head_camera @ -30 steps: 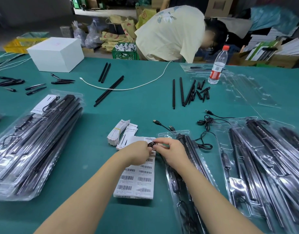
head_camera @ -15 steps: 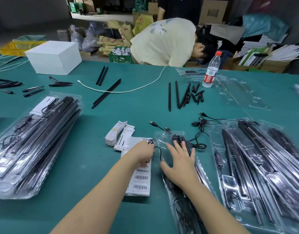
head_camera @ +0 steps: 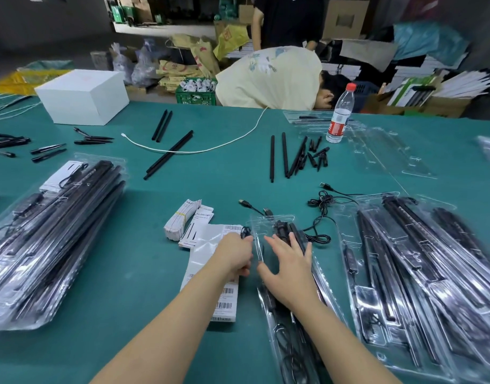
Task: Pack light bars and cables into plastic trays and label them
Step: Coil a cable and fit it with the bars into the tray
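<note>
Fingers [head_camera: 291,239] of the right hand [head_camera: 288,268] press flat on the near tray [head_camera: 277,223], the left hand [head_camera: 234,256] pinching a cable [head_camera: 245,232] beside it; that cable could snag under the clear lid.

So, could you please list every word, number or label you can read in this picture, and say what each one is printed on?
"Grow Light", partly legible: white card beside the banded card stack.
Barcodes and small print, too small to read: label sheet under the left hand.
Red label, unreadable: water bottle.
Red print, blurred: brown sacks behind the table.
Nothing legible: white box.
</note>
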A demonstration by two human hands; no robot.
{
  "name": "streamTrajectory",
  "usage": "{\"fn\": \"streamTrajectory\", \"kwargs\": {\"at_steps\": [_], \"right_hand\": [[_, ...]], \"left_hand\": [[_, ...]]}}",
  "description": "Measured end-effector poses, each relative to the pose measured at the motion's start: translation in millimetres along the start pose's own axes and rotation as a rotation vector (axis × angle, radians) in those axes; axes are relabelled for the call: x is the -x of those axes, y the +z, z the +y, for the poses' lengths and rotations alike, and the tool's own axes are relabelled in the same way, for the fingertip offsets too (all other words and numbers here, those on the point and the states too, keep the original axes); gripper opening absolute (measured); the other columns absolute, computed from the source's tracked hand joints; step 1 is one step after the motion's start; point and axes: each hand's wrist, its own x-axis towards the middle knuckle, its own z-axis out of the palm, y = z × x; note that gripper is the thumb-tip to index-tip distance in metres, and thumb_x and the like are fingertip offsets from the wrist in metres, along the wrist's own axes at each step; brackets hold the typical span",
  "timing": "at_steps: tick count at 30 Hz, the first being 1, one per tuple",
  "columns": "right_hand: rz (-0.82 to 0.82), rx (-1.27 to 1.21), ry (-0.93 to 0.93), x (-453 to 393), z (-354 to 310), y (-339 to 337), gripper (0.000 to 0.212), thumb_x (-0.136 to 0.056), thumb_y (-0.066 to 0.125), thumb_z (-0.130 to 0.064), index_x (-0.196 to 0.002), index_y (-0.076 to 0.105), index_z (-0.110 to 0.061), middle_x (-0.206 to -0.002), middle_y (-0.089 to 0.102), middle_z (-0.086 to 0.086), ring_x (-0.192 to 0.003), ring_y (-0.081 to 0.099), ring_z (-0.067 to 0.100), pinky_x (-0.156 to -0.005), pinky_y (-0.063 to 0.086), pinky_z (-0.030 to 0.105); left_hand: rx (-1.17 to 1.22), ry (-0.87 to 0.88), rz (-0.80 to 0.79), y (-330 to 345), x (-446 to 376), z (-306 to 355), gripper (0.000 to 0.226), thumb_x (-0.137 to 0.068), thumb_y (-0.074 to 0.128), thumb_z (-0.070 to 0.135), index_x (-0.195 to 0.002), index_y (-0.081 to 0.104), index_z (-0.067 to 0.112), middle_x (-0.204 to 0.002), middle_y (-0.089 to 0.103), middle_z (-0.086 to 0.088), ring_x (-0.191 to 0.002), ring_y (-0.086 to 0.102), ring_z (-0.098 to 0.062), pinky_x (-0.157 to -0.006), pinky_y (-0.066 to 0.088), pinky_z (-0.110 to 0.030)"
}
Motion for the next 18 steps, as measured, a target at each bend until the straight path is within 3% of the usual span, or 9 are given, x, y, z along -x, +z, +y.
{"fn": "streamTrajectory", "kwargs": {"at_steps": [4, 9, 12, 14, 16, 18], "right_hand": [[0.019, -0.05, -0.008, 1.3, 0.6, -0.8, 0.062, -0.088, 0.05, -0.05, -0.148, 0.04, -0.04, -0.158, 0.037, -0.009, -0.154, 0.009, 0.018, -0.121, -0.014, 0.051], [0.01, -0.033, -0.023, 1.3, 0.3, -1.4, 0.06, -0.093, 0.051, -0.046, -0.15, 0.036, -0.043, -0.16, 0.033, -0.007, -0.154, 0.008, 0.02, -0.121, -0.014, 0.052], [0.016, -0.05, -0.021, 1.6, 0.7, -1.1, 0.058, -0.095, 0.052, -0.043, -0.151, 0.036, -0.041, -0.162, 0.029, -0.008, -0.154, 0.006, 0.018, -0.121, -0.014, 0.051], [0.017, -0.051, -0.026, 2.4, 0.9, -0.7, 0.058, -0.096, 0.051, -0.042, -0.151, 0.035, -0.041, -0.162, 0.028, -0.01, -0.154, 0.005, 0.018, -0.121, -0.015, 0.051], [0.014, -0.039, -0.03, 2.6, 1.6, -0.2, 0.058, -0.096, 0.049, -0.043, -0.152, 0.034, -0.041, -0.161, 0.029, -0.012, -0.154, 0.005, 0.018, -0.121, -0.015, 0.052], [0.012, -0.015, -0.032, 2.6, 2.8, 0.4, 0.058, -0.096, 0.047, -0.044, -0.153, 0.032, -0.042, -0.161, 0.028, -0.013, -0.154, 0.005, 0.019, -0.12, -0.016, 0.052]], "left_hand": [[0.077, -0.047, -0.085, 2.1, 5.0, 11.4, 0.03, -0.106, 0.045, 0.022, -0.084, 0.054, 0.005, -0.061, 0.055, -0.006, -0.039, 0.05, -0.012, -0.039, 0.046, -0.021], [0.0, -0.101, -0.229, -5.5, 7.8, 23.5, 0.031, -0.102, 0.034, 0.004, -0.078, 0.053, 0.007, -0.064, 0.053, -0.007, -0.051, 0.049, -0.017, -0.05, 0.046, -0.027], [-0.186, -0.05, -0.297, -9.9, 9.8, 31.5, 0.026, -0.102, 0.036, 0.002, -0.083, 0.053, 0.009, -0.075, 0.057, -0.009, -0.062, 0.054, -0.021, -0.062, 0.05, -0.032], [-0.459, 0.044, -0.252, -13.8, 7.1, 36.9, 0.016, -0.1, 0.047, 0.009, -0.087, 0.055, 0.006, -0.08, 0.054, -0.011, -0.069, 0.052, -0.025, -0.066, 0.047, -0.034], [-0.651, 0.094, -0.221, -17.0, 6.7, 40.9, 0.012, -0.097, 0.054, 0.014, -0.09, 0.056, 0.005, -0.076, 0.049, -0.008, -0.068, 0.045, -0.024, -0.063, 0.039, -0.031], [-0.622, 0.065, -0.243, -18.3, 4.2, 41.2, 0.014, -0.095, 0.058, 0.011, -0.082, 0.054, 0.006, -0.067, 0.044, -0.007, -0.057, 0.04, -0.022, -0.053, 0.036, -0.028]]}}
